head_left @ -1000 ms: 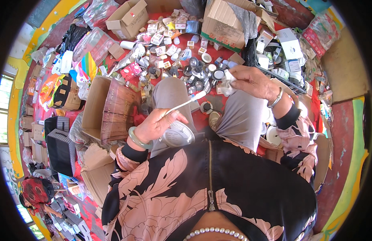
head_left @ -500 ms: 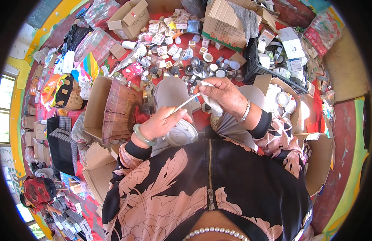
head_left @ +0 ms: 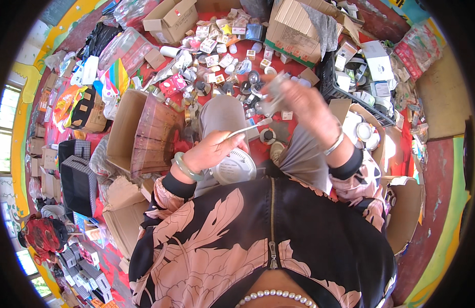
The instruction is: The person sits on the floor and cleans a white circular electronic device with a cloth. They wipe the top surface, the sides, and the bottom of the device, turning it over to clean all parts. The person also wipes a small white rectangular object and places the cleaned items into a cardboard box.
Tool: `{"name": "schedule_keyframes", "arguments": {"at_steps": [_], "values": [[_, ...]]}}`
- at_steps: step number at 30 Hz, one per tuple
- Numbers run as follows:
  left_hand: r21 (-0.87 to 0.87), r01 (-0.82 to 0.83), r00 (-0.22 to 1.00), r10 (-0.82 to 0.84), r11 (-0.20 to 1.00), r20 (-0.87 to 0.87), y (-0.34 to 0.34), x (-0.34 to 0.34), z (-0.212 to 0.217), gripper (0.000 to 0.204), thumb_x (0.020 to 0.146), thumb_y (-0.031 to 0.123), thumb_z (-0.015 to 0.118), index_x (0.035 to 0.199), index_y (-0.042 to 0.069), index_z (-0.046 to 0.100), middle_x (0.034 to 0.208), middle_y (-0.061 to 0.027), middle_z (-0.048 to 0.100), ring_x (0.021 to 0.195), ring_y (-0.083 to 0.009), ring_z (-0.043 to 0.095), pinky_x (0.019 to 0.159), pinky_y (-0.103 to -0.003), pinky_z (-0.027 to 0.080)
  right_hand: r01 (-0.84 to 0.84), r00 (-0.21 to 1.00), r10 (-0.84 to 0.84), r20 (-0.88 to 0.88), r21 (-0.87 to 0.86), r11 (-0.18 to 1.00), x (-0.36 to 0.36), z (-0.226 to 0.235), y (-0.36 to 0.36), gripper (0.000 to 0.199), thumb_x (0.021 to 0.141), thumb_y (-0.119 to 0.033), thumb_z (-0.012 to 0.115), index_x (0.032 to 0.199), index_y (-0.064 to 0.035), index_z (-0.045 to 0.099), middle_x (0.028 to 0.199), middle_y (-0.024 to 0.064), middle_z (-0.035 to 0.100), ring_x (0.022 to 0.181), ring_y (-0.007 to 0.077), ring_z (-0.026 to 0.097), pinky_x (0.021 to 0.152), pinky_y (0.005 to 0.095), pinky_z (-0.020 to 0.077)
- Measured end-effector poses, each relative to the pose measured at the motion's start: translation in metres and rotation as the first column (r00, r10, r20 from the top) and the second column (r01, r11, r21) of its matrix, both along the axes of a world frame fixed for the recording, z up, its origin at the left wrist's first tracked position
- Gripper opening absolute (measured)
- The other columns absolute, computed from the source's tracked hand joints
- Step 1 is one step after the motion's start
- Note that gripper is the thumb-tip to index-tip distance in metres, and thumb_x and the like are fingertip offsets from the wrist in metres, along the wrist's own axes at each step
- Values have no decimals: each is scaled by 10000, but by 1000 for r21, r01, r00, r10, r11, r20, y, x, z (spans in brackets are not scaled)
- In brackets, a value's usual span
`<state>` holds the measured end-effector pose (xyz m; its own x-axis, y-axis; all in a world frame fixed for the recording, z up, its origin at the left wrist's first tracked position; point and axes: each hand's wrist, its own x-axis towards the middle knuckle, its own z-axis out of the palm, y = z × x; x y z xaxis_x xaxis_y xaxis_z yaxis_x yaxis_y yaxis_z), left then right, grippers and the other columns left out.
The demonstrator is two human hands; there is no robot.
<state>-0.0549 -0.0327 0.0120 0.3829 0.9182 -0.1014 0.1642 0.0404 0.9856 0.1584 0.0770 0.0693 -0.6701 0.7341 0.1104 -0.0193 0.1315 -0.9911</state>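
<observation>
My left hand (head_left: 212, 152) is closed around a white cable (head_left: 251, 127) that sticks out past the fingers, its pale, thicker tip to the right. Beneath that hand sits a round white lamp (head_left: 235, 168) with a ribbed rim and print on its flat face, over my left thigh. Whether the cable joins the lamp is hidden by the hand. Further forward and to the right, my right hand (head_left: 312, 110) is blurred by motion. A limp, whitish, partly see-through piece (head_left: 273, 98) hangs at its fingers, apart from the cable tip. Its kind is unclear.
Small boxes (head_left: 211, 60) and round lamp parts litter the red floor ahead. To the right stand a black crate (head_left: 332, 92) and a carton of white round pieces (head_left: 378, 141). An open carton (head_left: 125, 128) is at my left. Another person (head_left: 45, 236) is at the far left.
My right hand has moved forward and right, away from the cable tip, with the whitish piece at its fingers. The left hand stays on the cable, whose tip now shows bare.
</observation>
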Motion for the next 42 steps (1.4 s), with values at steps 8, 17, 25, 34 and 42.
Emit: {"name": "schedule_keyframes", "arguments": {"at_steps": [8, 17, 25, 34, 42], "values": [[83, 50, 987, -37, 995, -157, -6, -8, -20, 257, 949, 149, 425, 1033, -61, 548, 954, -112, 624, 843, -138, 566, 778, -290, 449, -513, 818, 243, 521, 472, 716, -24, -21, -35, 428, 843, -90, 551, 1261, -37, 475, 970, 168, 594, 869, 337, 585, 744, 396, 478], [-1, 97, 986, -96, 995, -138, -4, 2, 1, 355, 965, 265, 437, 909, -37, 616, 764, -104, 622, 721, -131, 536, 704, -289, 443, -622, 768, 214, 604, 623, 474, -12, -26, -12, 197, 723, -58, 583, 913, -43, 532, 705, 109, 547, 730, 318, 565, 687, 403, 433], [146, 61, 989, -40, 987, -139, -4, 9, -4, 371, 953, 285, 459, 828, -17, 635, 622, -194, 559, 536, -268, 520, 562, -348, 427, -619, 728, 105, 678, 583, 526, 1, -22, -11, 148, 765, -95, 569, 897, -56, 515, 779, 120, 561, 753, 325, 572, 674, 419, 449], [-30, 19, 998, -21, 999, -53, -3, 2, -23, 396, 965, 303, 447, 884, -35, 636, 735, -65, 618, 696, -96, 532, 660, -260, 442, -551, 745, 48, 665, 575, 605, 13, -55, 0, 154, 799, -103, 536, 949, -77, 514, 852, 122, 574, 785, 335, 586, 659, 430, 472], [-381, -151, 921, 269, 912, 280, -24, -21, -20, 346, 950, 291, 486, 891, -25, 612, 820, -59, 637, 740, -82, 584, 659, -229, 463, -349, 764, -171, 622, 621, 702, 63, -80, 56, 207, 742, -19, 526, 946, -22, 558, 910, 131, 570, 799, 345, 567, 693, 399, 482]]}}
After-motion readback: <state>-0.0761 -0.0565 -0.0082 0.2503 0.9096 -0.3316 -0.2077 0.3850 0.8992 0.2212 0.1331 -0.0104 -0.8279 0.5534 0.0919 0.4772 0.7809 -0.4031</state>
